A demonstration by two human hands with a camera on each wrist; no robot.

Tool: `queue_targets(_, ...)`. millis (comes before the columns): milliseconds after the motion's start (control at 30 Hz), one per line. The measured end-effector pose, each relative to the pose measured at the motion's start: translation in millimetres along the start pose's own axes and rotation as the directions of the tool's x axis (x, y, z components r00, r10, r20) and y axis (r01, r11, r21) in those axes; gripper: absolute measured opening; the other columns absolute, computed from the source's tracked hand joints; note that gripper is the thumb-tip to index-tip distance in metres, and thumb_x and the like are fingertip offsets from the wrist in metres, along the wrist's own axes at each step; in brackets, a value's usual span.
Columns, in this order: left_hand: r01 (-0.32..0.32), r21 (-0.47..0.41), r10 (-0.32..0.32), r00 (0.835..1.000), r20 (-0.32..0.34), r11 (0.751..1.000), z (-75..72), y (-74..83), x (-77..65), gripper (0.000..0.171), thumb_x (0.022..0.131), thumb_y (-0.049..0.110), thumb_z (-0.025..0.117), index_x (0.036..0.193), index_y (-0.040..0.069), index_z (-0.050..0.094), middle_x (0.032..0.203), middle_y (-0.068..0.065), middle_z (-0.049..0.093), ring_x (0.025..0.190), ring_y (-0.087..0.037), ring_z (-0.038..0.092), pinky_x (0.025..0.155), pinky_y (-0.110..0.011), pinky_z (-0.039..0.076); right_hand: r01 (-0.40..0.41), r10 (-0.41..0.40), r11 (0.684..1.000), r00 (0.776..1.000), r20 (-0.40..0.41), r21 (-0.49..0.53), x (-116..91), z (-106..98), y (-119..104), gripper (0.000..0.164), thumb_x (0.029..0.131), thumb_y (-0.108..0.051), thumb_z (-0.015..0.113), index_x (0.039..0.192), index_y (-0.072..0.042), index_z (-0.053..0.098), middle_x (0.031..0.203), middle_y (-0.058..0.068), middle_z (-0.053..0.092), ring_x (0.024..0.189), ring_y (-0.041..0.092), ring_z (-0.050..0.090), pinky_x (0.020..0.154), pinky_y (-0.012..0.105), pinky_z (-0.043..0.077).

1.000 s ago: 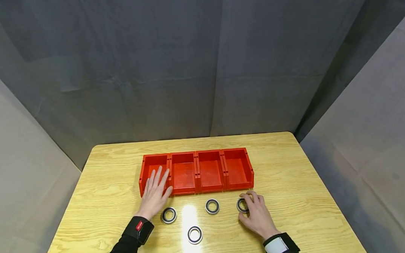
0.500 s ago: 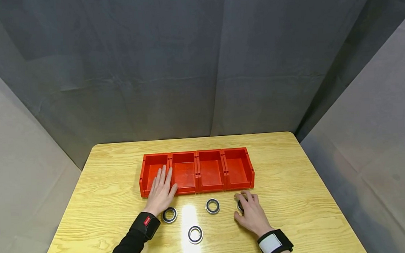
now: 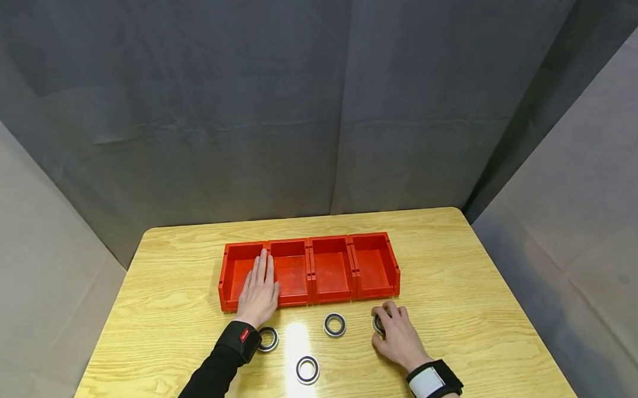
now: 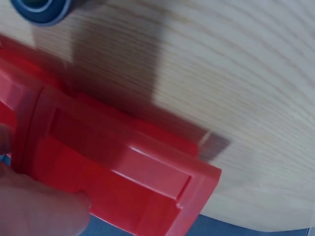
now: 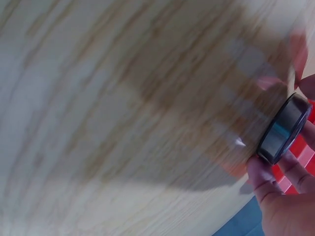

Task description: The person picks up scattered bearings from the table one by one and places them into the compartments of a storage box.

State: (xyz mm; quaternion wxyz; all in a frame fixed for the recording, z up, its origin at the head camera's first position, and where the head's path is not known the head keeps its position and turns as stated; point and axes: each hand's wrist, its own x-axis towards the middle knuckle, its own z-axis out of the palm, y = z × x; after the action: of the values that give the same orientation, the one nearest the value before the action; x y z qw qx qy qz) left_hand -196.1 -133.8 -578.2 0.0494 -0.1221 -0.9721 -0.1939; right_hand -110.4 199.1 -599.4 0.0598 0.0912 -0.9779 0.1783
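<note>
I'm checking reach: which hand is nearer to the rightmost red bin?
Right. The right hand, holding a ring, is just in front of the rightmost red bin; the left hand is farther away, over the two leftmost bins.

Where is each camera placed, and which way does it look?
Head: worn on the person's head, facing forward and down at four red bins and some bearings on a table; the left hand and right hand both show.
Left wrist: worn on that wrist, facing the end bin and tabletop; part of the left hand shows at lower left.
Right wrist: worn on that wrist, facing the tabletop and a pinched bearing; part of the right hand shows at lower right.
Shared: head and right wrist views both show that bearing.
</note>
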Motion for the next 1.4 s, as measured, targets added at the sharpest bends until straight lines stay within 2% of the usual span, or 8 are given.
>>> queue_targets(200, -0.027, 0.123, 0.029, 1.0, -0.01, 0.992, -0.9, -4.6, 1.7, 0.066, 0.101, 0.015, 0.053, 0.157, -0.006, 0.023, 0.168, -0.02, 0.02, 0.154, -0.037, 0.025, 0.124, -0.053, 0.028, 0.011, -0.012, 1.0, 1.0, 0.015, 0.025, 2, -1, -2, 0.041, 0.073, -0.009, 0.076, 0.113, -0.01, 0.066, 0.109, 0.01, 0.057, 0.1, 0.034, 0.053, 0.081, 0.045, 0.053)
queue_targets(300, -0.033, 0.149, 0.033, 0.999, 0.005, 0.988, -3.2, -4.4, 2.3, 0.067, 0.101, 0.016, 0.053, 0.157, -0.007, 0.022, 0.168, -0.021, 0.019, 0.154, -0.038, 0.025, 0.125, -0.052, 0.027, 0.006, -0.007, 1.0, 0.999, 0.037, 0.024, 4, -1, -2, 0.04, 0.075, -0.009, 0.075, 0.113, -0.01, 0.066, 0.11, 0.011, 0.058, 0.101, 0.034, 0.053, 0.083, 0.044, 0.052)
queue_targets(433, -0.034, 0.15, 0.03, 0.999, 0.024, 0.988, -4.7, -2.7, 3.0, 0.068, 0.101, 0.016, 0.053, 0.157, -0.007, 0.022, 0.168, -0.022, 0.018, 0.155, -0.038, 0.024, 0.125, -0.052, 0.027, -0.002, 0.001, 1.0, 0.998, 0.061, 0.02, 6, -3, -1, 0.04, 0.075, -0.009, 0.076, 0.114, -0.008, 0.067, 0.111, 0.012, 0.059, 0.1, 0.031, 0.054, 0.083, 0.043, 0.052)
queue_targets(633, -0.029, 0.138, 0.027, 0.999, 0.018, 0.99, -5.5, -0.7, 2.9, 0.066, 0.101, 0.015, 0.054, 0.156, -0.007, 0.024, 0.167, -0.022, 0.019, 0.154, -0.039, 0.025, 0.125, -0.052, 0.027, 0.002, -0.004, 1.0, 0.997, 0.072, 0.025, 7, -6, -3, 0.039, 0.076, -0.009, 0.078, 0.113, -0.007, 0.069, 0.109, 0.01, 0.061, 0.095, 0.027, 0.054, 0.081, 0.042, 0.052)
queue_targets(1133, -0.033, 0.141, 0.028, 0.999, 0.037, 0.989, -6.0, 3.4, 4.2, 0.066, 0.101, 0.014, 0.054, 0.156, -0.008, 0.023, 0.167, -0.023, 0.019, 0.154, -0.039, 0.024, 0.125, -0.052, 0.027, 0.037, -0.038, 0.999, 0.999, 0.026, 0.036, 10, -16, -3, 0.036, 0.079, -0.01, 0.078, 0.114, -0.003, 0.069, 0.107, 0.013, 0.063, 0.094, 0.028, 0.059, 0.085, 0.044, 0.054)
queue_targets(1400, -0.032, 0.137, 0.029, 0.999, 0.027, 0.99, -4.1, 2.9, 3.3, 0.065, 0.102, 0.014, 0.053, 0.156, -0.008, 0.024, 0.167, -0.023, 0.02, 0.154, -0.039, 0.025, 0.124, -0.052, 0.028, 0.095, -0.094, 0.995, 0.995, -0.045, 0.037, 25, -28, -1, 0.035, 0.078, -0.007, 0.079, 0.111, 0.0, 0.07, 0.098, 0.012, 0.062, 0.088, 0.029, 0.059, 0.079, 0.043, 0.054)
